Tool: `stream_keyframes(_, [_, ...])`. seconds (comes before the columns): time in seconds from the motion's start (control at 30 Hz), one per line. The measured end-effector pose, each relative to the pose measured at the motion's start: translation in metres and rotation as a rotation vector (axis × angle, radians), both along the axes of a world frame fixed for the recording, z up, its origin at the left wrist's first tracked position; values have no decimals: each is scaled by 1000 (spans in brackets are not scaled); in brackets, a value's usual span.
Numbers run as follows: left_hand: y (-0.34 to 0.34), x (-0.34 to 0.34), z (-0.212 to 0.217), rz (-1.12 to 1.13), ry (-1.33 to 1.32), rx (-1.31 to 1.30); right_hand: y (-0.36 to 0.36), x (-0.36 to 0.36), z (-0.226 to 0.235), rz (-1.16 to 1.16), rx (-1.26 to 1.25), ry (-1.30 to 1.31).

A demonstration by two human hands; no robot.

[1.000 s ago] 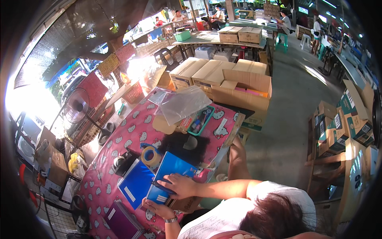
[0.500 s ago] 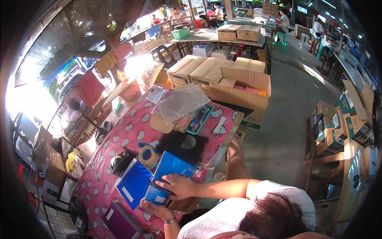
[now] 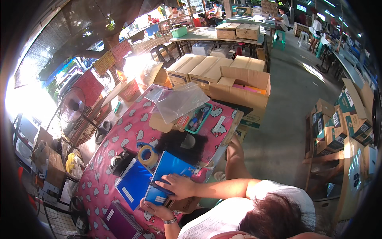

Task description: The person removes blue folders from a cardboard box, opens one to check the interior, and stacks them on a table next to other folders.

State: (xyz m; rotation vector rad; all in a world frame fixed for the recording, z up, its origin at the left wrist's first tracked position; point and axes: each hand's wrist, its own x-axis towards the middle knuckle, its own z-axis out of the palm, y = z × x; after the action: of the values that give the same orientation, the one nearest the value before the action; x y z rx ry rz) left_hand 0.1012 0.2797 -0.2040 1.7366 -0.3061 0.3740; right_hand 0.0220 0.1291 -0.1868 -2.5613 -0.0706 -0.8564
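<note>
A light blue spiral notebook [image 3: 171, 164] lies aslant on the pink table, its wire spine to the left. My right hand [image 3: 181, 187] rests over its lower part, fingers closed round a dark tool [image 3: 164, 188] whose kind I cannot make out. At the notebook's lower corner, by the spine, my left hand [image 3: 157, 210] has its fingers curled against the edge; it wears a watch [image 3: 171, 220]. A darker blue notebook [image 3: 131, 185] lies just left of the spine. Purple notebooks [image 3: 119, 221] are stacked nearer me.
Beyond the notebooks sit a tape roll [image 3: 152, 161], a black tape dispenser [image 3: 124, 162], a black bristly brush [image 3: 169, 145], a teal tray of pens [image 3: 209, 111] and clear plastic sleeves [image 3: 179, 104]. Cardboard boxes [image 3: 238, 89] stand past the table. A fan [image 3: 74, 105] is at left.
</note>
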Motion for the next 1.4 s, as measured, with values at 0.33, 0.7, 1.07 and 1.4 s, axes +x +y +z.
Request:
stream_keyframes(0.33, [-3, -5, 6, -5, 20, -15, -2, -1, 1, 1, -30, -6])
stream_keyframes(0.7, [-1, -1, 1, -24, 29, -38, -1, 0, -1, -3, -22, 17])
stream_keyframes(1.07, [-2, -3, 5, -12, 16, -2, 0, -1, 0, -10, -18, -9])
stream_keyframes(1.4, [-1, 0, 1, -15, 28, -15, 0, 0, -1, -9, -20, 0])
